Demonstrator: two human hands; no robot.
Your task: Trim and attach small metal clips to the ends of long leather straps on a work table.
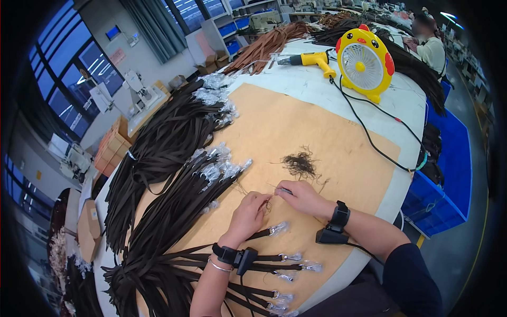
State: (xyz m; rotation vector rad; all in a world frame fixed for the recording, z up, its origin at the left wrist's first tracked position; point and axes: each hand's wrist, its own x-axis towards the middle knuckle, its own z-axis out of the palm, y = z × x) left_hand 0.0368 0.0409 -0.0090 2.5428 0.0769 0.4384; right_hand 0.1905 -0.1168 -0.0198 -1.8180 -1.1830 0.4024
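My left hand is closed in a pinch at the middle of the tan board; what its fingertips hold is too small to make out. Thin dark strands trail beside them. My right hand, just to the right, grips a small slim dark tool whose kind I cannot tell. Its tip points toward the left fingertips. Beyond both hands lies a loose tangle of dark threads. Dark brown straps lie bundled at the left, their ends wrapped in clear plastic. Several more straps with metal hooks fan out below my left hand.
A yellow heat gun and a yellow chick-shaped fan stand at the back, their black cords running down the right. Reddish-brown straps lie farther off. Blue bins stand right of the table. A person sits at the far right.
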